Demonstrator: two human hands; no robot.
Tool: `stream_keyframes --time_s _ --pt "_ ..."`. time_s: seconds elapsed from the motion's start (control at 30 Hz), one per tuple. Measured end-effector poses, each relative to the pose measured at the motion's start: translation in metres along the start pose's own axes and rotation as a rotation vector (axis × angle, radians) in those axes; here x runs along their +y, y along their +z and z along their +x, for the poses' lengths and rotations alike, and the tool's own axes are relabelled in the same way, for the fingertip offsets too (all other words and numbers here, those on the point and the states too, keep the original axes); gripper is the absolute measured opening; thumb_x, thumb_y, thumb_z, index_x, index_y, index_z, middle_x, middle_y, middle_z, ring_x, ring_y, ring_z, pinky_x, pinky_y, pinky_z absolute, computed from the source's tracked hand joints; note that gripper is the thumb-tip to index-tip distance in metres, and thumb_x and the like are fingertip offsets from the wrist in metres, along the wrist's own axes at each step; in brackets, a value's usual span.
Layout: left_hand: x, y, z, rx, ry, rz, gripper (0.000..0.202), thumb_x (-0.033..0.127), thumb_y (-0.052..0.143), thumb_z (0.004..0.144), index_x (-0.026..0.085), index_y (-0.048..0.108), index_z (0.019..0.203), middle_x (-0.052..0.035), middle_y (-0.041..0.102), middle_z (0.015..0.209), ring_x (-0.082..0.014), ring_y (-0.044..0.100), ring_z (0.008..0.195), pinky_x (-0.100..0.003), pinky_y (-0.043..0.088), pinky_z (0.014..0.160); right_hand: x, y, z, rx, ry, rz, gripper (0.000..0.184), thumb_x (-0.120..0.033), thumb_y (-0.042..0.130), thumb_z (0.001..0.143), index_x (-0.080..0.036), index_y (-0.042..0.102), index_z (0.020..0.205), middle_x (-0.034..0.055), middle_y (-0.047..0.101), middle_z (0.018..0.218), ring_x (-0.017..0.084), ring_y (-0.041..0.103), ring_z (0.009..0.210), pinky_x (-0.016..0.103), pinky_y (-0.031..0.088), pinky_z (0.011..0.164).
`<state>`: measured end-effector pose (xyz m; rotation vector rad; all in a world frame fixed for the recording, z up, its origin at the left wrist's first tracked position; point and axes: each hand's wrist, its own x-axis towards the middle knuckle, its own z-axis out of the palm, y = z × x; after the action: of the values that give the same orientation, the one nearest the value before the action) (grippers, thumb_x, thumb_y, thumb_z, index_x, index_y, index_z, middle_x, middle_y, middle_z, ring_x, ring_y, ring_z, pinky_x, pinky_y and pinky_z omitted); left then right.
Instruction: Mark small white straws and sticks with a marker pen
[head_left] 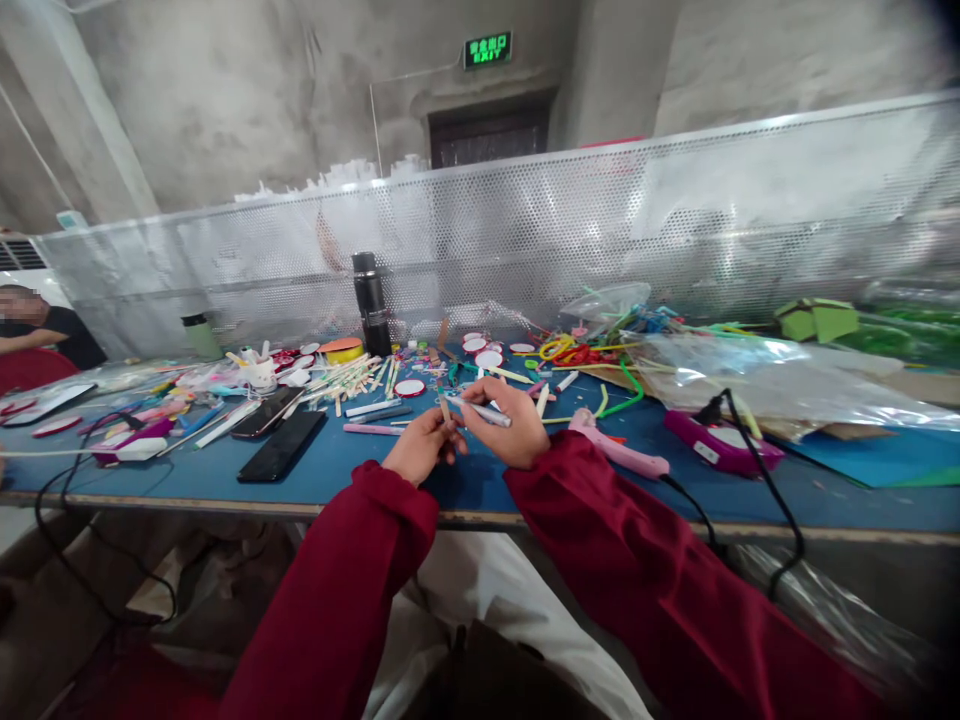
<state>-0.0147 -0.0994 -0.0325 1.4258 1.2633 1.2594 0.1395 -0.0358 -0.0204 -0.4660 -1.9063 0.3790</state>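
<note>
My right hand (510, 425) is closed around a silver-grey pen (484, 411), whose tip points left toward my left hand. My left hand (421, 443) pinches a thin wooden stick (444, 406) that stands up between its fingers. Both hands meet over the blue table (360, 470) near its front edge. Both sleeves are dark red.
Two black phones (281, 445) lie left of my hands. A pink glue gun (619, 450) with a black cable lies to the right, a second one (720, 443) beyond it. Sticks, round red-rimmed discs, a black bottle (371, 303) and plastic bags litter the table. Another person sits at far left (37, 330).
</note>
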Motion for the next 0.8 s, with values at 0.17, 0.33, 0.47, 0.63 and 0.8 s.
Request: stream_keyframes --time_s 0.17,0.33,0.47,0.63,0.8 --pt "-0.005 -0.002 0.002 -0.021 0.017 0.002 0.029 0.045 0.056 0.091 0.016 0.053 0.094 -0.0040 0.070 0.073 -0.0083 0.057 0.050 -0.019 0.030 0.045 0.000 -0.001 -0.001 0.004 -0.002 -0.042 0.008 -0.025 0.065 0.083 -0.023 0.062 0.076 -0.0018 0.067 0.069 0.015 0.061 0.065 0.028 0.045 0.064" --pt "-0.005 -0.001 0.001 -0.029 0.008 -0.030 0.041 0.058 0.056 0.088 0.019 0.051 0.097 -0.0016 0.068 0.067 -0.0094 0.056 0.045 -0.019 0.028 0.042 -0.004 -0.002 -0.001 0.039 -0.009 -0.006 0.010 -0.025 0.062 0.086 -0.022 0.062 0.076 -0.0014 0.066 0.069 0.014 0.059 0.064 0.028 0.044 0.063" --pt "-0.003 0.000 0.000 -0.013 0.016 -0.021 0.046 0.065 0.057 0.086 0.020 0.050 0.092 0.0017 0.062 0.058 -0.0077 0.047 0.040 -0.020 0.023 0.041 -0.006 -0.004 0.000 0.059 -0.045 -0.023 0.014 -0.023 0.062 0.085 -0.022 0.062 0.071 -0.0013 0.065 0.066 0.014 0.057 0.063 0.028 0.043 0.063" --pt "0.002 0.001 -0.003 -0.004 0.015 -0.014 0.040 0.058 0.057 0.090 0.019 0.050 0.091 0.0023 0.061 0.059 -0.0072 0.047 0.044 -0.021 0.028 0.045 -0.005 -0.003 0.000 0.059 -0.056 -0.054 0.012 -0.023 0.062 0.085 -0.023 0.061 0.073 -0.0014 0.065 0.068 0.014 0.058 0.065 0.029 0.043 0.064" --pt "0.005 0.000 -0.005 0.005 0.005 -0.004 0.032 0.050 0.055 0.094 0.018 0.051 0.090 0.0021 0.061 0.059 -0.0077 0.048 0.044 -0.021 0.031 0.047 -0.007 -0.002 -0.002 0.081 -0.027 -0.020 0.013 -0.025 0.062 0.085 -0.023 0.060 0.072 -0.0003 0.065 0.069 0.016 0.058 0.067 0.030 0.045 0.066"
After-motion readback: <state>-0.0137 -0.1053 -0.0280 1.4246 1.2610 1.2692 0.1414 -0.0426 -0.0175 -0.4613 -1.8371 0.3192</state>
